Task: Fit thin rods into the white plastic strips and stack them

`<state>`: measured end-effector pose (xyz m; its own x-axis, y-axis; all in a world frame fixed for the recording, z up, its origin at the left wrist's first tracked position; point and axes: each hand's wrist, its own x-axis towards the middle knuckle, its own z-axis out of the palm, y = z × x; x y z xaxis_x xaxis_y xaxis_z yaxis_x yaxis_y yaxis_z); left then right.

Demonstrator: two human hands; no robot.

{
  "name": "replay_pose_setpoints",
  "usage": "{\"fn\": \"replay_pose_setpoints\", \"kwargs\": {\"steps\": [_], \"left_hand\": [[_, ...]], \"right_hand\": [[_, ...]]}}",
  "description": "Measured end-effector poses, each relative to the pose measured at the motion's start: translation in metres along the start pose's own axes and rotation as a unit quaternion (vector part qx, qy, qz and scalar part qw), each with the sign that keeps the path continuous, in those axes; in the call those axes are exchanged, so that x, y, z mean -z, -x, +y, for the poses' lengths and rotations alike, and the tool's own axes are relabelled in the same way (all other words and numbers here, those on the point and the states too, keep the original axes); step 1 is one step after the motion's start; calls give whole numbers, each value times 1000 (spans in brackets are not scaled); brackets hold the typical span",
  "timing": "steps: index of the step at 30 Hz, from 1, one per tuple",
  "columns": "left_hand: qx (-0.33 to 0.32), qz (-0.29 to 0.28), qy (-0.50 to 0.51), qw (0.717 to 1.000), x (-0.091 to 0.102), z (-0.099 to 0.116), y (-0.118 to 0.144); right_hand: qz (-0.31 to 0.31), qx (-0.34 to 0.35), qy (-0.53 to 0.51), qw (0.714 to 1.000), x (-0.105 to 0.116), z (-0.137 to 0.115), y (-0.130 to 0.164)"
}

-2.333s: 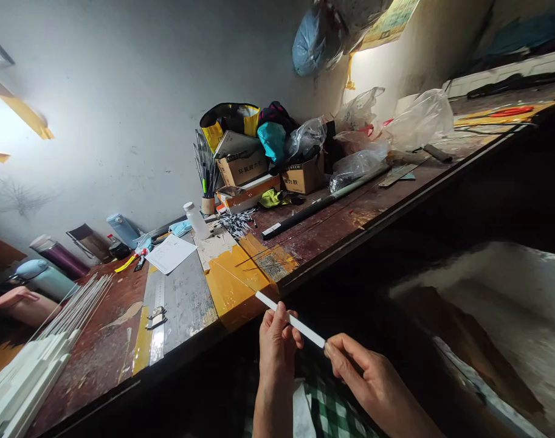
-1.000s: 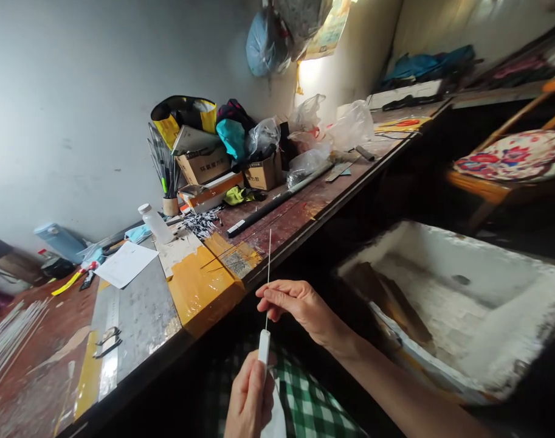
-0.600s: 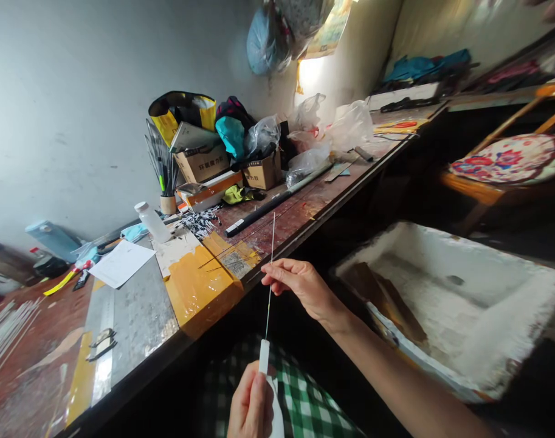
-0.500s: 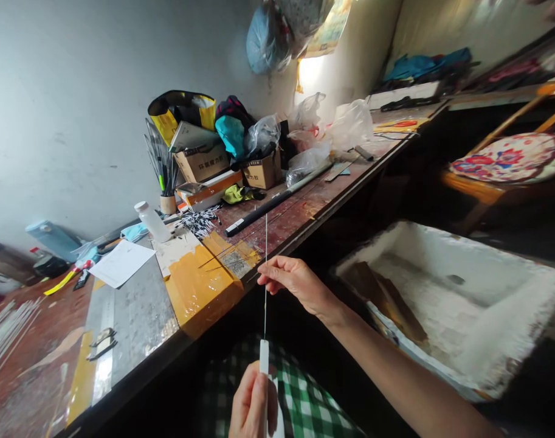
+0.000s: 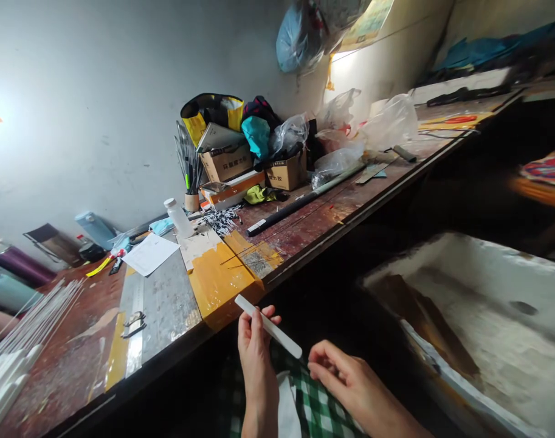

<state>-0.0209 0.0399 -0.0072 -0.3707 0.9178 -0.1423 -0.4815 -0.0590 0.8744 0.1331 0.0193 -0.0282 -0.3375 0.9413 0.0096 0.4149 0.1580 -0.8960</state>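
Observation:
My left hand [image 5: 258,347] is closed around a flat white handle [image 5: 281,336], gripped between thumb and fingers. The handle slants down to the right and ends in a rounded tip. I cannot make out its thin rod against the background. Just right of that tip is my right hand [image 5: 345,374], apart from the handle, with its fingers loosely bent and nothing visible in them. A green checked cloth [image 5: 316,398] and a white cloth [image 5: 289,404] lie beneath the hands. More white handles [image 5: 8,380] with thin rods lie on the bench at lower left.
The long bench [image 5: 304,237] runs away to the right. On it are a white bottle [image 5: 179,218], a paper sheet [image 5: 152,252], a dark tube [image 5: 281,213], cardboard boxes [image 5: 227,163] and plastic bags. A worn white basin [image 5: 509,340] stands at right, below the bench top.
The handle has turned from upright to slanting. My left hand has risen with it. My right hand has let go of the thin rod and moved down to the right. The view has shifted left.

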Motion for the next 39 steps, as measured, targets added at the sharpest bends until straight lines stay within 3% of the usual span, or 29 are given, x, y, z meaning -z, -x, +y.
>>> {"fn": "replay_pose_setpoints", "kwargs": {"steps": [7,14,22,32,39], "left_hand": [[4,11,19,1000,-22,-8,-5],[26,6,8,1000,-24,-18,-7],[34,19,16,999,-25,-14,-13],[49,-1,92,995,-27,-7,-16],[60,0,141,988,-26,-2,-10]], "right_hand": [[122,58,44,990,7,14,0],[130,60,45,989,8,15,-3],[163,100,65,979,12,7,-8],[93,84,80,989,23,-13,-7],[38,16,47,998,31,-30,-3]]}}
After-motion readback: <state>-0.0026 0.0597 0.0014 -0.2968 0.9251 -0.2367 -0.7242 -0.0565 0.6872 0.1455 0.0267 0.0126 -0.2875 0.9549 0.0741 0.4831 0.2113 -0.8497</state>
